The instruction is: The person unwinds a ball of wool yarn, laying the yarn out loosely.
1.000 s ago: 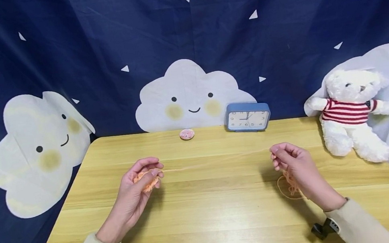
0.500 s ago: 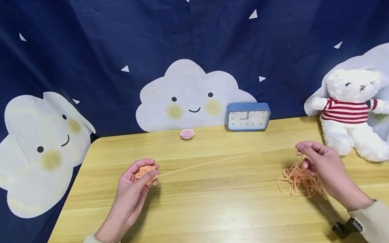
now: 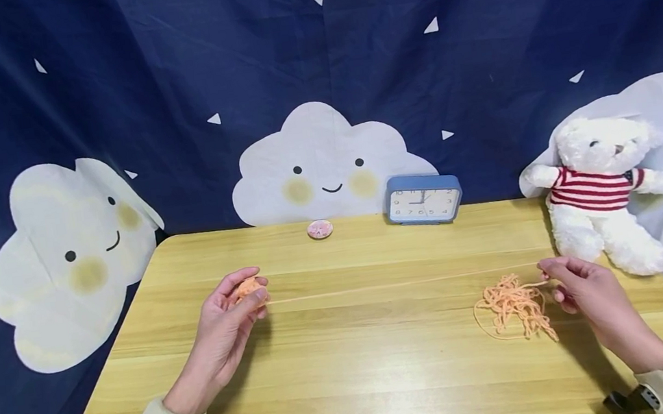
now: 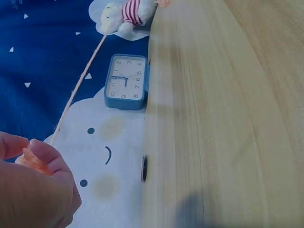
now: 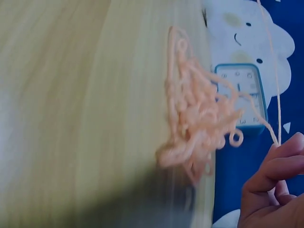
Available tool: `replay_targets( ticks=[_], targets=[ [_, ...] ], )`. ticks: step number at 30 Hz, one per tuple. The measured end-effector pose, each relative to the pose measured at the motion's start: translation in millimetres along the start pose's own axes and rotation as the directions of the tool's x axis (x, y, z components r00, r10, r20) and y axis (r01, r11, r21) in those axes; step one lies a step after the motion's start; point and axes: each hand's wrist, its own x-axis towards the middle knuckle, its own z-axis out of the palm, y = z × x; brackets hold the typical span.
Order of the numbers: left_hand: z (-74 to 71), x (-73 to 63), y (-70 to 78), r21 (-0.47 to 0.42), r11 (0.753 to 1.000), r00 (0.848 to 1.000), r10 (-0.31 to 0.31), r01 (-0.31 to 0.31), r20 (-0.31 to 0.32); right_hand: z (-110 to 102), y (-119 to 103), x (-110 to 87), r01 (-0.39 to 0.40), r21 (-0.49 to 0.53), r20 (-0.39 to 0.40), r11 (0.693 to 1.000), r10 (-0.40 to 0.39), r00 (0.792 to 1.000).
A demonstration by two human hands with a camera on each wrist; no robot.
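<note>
My left hand (image 3: 223,334) holds a small bundle of orange yarn (image 3: 248,287) between thumb and fingers, and the fingers hide part of it. From the bundle a strand of yarn (image 3: 403,284) runs straight and taut across to my right hand (image 3: 593,295), which pinches it between thumb and index finger. Beyond that pinch the strand leads down to a loose, tangled heap of orange yarn (image 3: 513,307) on the table, left of the right hand. The right wrist view shows the looped heap (image 5: 199,109) close up. In the left wrist view the bundle (image 4: 35,161) peeks out between the fingers.
At the back of the wooden table (image 3: 358,369) stand a blue clock (image 3: 424,199) and a small round pink item (image 3: 320,229). A white teddy bear (image 3: 600,195) in a striped shirt sits at the right. Behind hangs a dark blue curtain (image 3: 262,43) with clouds.
My right hand has moved to the right and slightly nearer, lengthening the strand between the hands and uncovering the yarn heap. The left hand has barely shifted.
</note>
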Motion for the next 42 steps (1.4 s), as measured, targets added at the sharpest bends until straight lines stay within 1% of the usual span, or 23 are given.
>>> replay_targets(
  ticks=[2, 4, 7, 9, 11, 13, 17, 23, 25, 27, 28, 31, 35, 38, 42],
  targets=[
    [0.2, 0.4, -0.2, -0.02, 1.0, 1.0, 0.011, -0.011, -0.006, -5.6, 1.9, -1.4, -0.023, -0.055, 0.001, 0.998, 0.024, 1.0],
    [1.1, 0.9, -0.3, -0.055, 0.998, 0.999, 0.042, -0.044, -0.032, -9.6, 3.1, -2.5, -0.044, -0.104, 0.005, 0.994, 0.045, 0.999],
    [2.5, 1.8, 0.4, -0.115, 0.988, 0.992, 0.095, -0.104, -0.082, -12.8, 3.8, -3.3, -0.06, -0.17, 0.013, 0.984, 0.063, 0.998],
    [3.0, 2.0, 1.2, -0.132, 0.983, 0.988, 0.116, -0.13, -0.104, -14.1, 4.6, -4.2, -0.063, -0.206, 0.013, 0.977, 0.067, 0.998],
    [2.8, 1.6, 2.1, -0.129, 0.984, 0.988, 0.112, -0.126, -0.107, -15.5, 5.8, -4.9, -0.067, -0.235, 0.011, 0.97, 0.071, 0.997],
    [2.3, 0.7, 2.9, -0.12, 0.987, 0.991, 0.096, -0.107, -0.098, -17.0, 7.5, -6.3, -0.075, -0.257, 0.011, 0.963, 0.08, 0.997],
    [2.2, -1.1, 3.6, -0.096, 0.991, 0.992, 0.079, -0.089, -0.098, -20.3, 11.4, -7.9, -0.104, -0.29, 0.023, 0.951, 0.116, 0.993],
    [4.0, -0.5, 2.6, -0.065, 0.99, 0.981, 0.117, -0.128, -0.155, -23.4, 16.5, -8.8, -0.132, -0.378, 0.073, 0.917, 0.172, 0.982],
    [4.5, -0.2, 2.3, -0.073, 0.987, 0.98, 0.128, -0.14, -0.151, -24.4, 17.4, -9.0, -0.139, -0.402, 0.088, 0.905, 0.19, 0.978],
    [4.8, -0.1, 2.1, -0.078, 0.987, 0.983, 0.131, -0.142, -0.132, -25.4, 18.5, -8.7, -0.149, -0.411, 0.097, 0.9, 0.205, 0.974],
    [4.9, -0.1, 2.0, -0.077, 0.987, 0.984, 0.132, -0.142, -0.122, -25.3, 19.2, -8.5, -0.152, -0.407, 0.097, 0.901, 0.208, 0.973],
    [5.8, 0.1, 1.4, -0.072, 0.988, 0.987, 0.131, -0.138, -0.092, -25.4, 22.0, -7.4, -0.124, -0.387, 0.131, 0.914, 0.187, 0.973],
    [7.9, 1.4, 0.3, -0.069, 0.989, 0.989, 0.121, -0.127, -0.083, -22.8, 25.3, -7.2, -0.073, -0.353, 0.171, 0.933, 0.141, 0.975],
    [9.2, 2.5, -0.4, -0.06, 0.991, 0.99, 0.113, -0.118, -0.088, -20.1, 26.3, -8.1, -0.063, -0.34, 0.172, 0.938, 0.128, 0.977],
    [10.4, 2.9, -1.1, -0.02, 0.993, 0.99, 0.111, -0.113, -0.089, -18.1, 25.0, -8.5, -0.078, -0.335, 0.16, 0.939, 0.138, 0.977]
  ],
)
